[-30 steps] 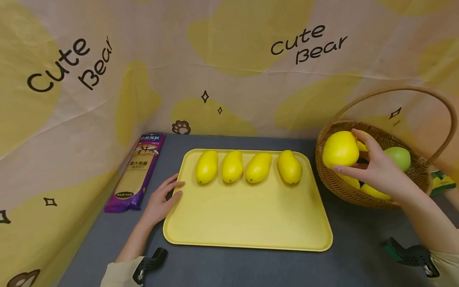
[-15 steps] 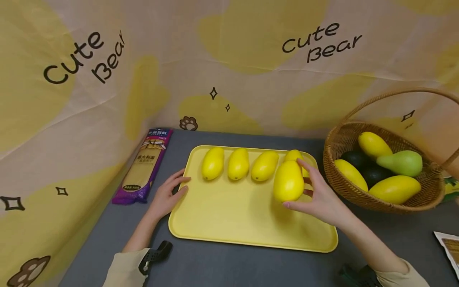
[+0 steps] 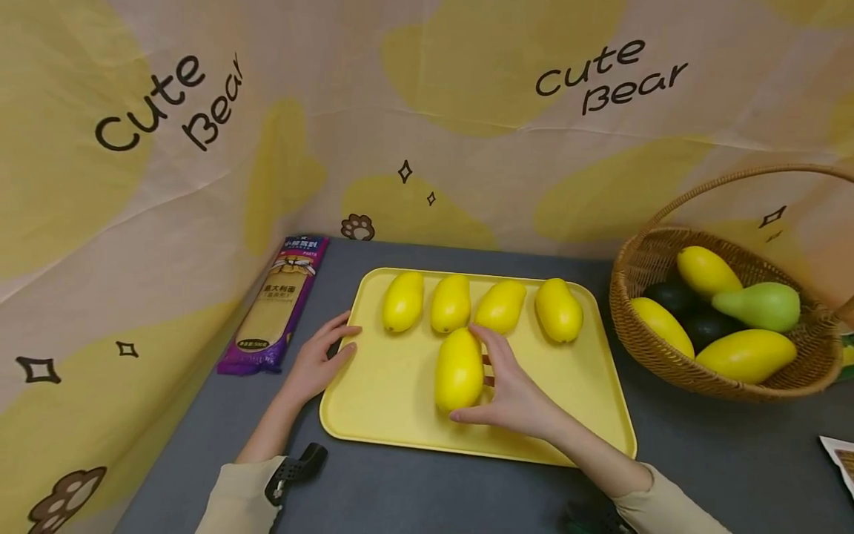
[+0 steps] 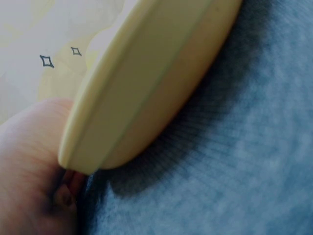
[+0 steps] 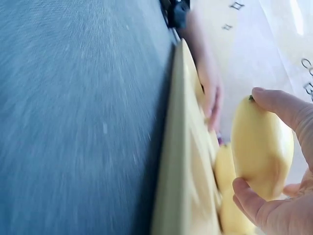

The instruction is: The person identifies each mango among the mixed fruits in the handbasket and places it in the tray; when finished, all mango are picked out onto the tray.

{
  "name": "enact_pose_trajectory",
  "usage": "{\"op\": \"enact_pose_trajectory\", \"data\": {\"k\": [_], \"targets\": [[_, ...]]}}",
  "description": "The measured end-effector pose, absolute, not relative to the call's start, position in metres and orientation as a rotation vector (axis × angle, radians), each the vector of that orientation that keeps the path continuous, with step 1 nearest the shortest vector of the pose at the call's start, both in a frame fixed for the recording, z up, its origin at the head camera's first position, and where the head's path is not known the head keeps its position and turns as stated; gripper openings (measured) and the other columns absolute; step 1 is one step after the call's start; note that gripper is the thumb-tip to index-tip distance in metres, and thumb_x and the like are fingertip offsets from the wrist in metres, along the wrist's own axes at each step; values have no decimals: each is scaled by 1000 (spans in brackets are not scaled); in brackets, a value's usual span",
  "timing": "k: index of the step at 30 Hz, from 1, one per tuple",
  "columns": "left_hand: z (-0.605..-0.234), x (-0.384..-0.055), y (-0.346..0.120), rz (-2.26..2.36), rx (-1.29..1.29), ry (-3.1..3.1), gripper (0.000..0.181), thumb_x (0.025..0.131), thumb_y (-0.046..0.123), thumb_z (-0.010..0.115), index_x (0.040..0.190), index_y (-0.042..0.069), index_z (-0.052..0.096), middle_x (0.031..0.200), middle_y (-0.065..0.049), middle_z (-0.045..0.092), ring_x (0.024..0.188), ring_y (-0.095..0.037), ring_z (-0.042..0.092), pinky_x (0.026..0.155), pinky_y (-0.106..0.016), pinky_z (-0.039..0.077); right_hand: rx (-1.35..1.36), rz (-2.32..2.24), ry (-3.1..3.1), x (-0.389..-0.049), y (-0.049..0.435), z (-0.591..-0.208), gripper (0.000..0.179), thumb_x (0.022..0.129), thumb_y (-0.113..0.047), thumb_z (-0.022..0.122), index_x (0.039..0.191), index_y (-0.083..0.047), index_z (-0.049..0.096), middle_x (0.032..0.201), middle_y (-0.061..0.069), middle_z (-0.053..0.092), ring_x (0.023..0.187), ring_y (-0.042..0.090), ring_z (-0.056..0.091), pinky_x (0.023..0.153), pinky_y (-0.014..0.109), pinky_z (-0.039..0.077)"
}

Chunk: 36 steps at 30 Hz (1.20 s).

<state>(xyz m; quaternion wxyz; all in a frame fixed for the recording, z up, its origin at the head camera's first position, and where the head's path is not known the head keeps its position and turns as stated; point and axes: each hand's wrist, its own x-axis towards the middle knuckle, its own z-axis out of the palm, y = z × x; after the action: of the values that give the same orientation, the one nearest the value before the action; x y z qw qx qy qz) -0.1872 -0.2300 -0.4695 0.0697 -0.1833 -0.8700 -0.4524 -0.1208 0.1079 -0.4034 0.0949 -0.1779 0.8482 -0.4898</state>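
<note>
My right hand (image 3: 514, 397) holds a yellow mango (image 3: 459, 371) by its two ends, thumb at one and fingers at the other, above the yellow tray (image 3: 387, 415). In the right wrist view this mango (image 5: 261, 147) stands apart from the tray. Several more mangoes, among them one at the left (image 3: 403, 302) and one at the right (image 3: 559, 310), lie in a row along the tray's far side. My left hand (image 3: 316, 363) grips the tray's left rim; the left wrist view shows some fingers curled below the tray's edge (image 4: 132, 93).
On the right stands a wicker basket (image 3: 630, 285) with a tall handle, holding mangoes, a green pear (image 3: 763, 306) and dark avocado-like fruit (image 3: 710, 326). A pasta packet (image 3: 276, 311) lies left of the tray. Another packet (image 3: 842, 460) shows at the right edge.
My right hand has carried the mango out of the basket, leftward to over the middle of the tray. The left hand has stayed at the tray's left rim. The head view has shifted slightly.
</note>
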Motion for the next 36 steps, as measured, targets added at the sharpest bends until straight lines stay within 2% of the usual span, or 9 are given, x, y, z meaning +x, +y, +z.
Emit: {"op": "enact_pose_trajectory", "data": {"k": [6,12,23,36], "targets": [[-469,-188,-230,-1359,-547,-2626,30,97,11,60,125,2,64,149,-16,41,137,-38,36,107,-58,31,-634,-1409,2465,-124,79,-415,119,65,-35,92,155,-20,16,155,2,17,130,21,36,98,39,46],[-469,-189,-230,-1354,-554,-2622,29,97,11,60,125,2,64,149,-16,42,137,-39,37,107,-58,30,-735,-1334,2491,-124,52,-422,118,65,-41,90,155,-18,16,155,3,17,139,16,25,110,42,34],[-468,-189,-230,-1330,-555,-2637,29,96,11,61,124,2,64,148,-16,43,135,-38,39,106,-57,33,-850,-1297,2508,-126,17,-428,117,68,-42,88,154,-17,14,155,5,18,139,19,25,112,42,31],[-465,-187,-230,-1337,-532,-2664,31,97,12,60,126,3,63,150,-15,41,137,-37,37,108,-57,32,-808,-1236,2506,-123,7,-432,117,67,-46,87,155,-16,15,156,7,16,139,23,26,111,44,33]]}}
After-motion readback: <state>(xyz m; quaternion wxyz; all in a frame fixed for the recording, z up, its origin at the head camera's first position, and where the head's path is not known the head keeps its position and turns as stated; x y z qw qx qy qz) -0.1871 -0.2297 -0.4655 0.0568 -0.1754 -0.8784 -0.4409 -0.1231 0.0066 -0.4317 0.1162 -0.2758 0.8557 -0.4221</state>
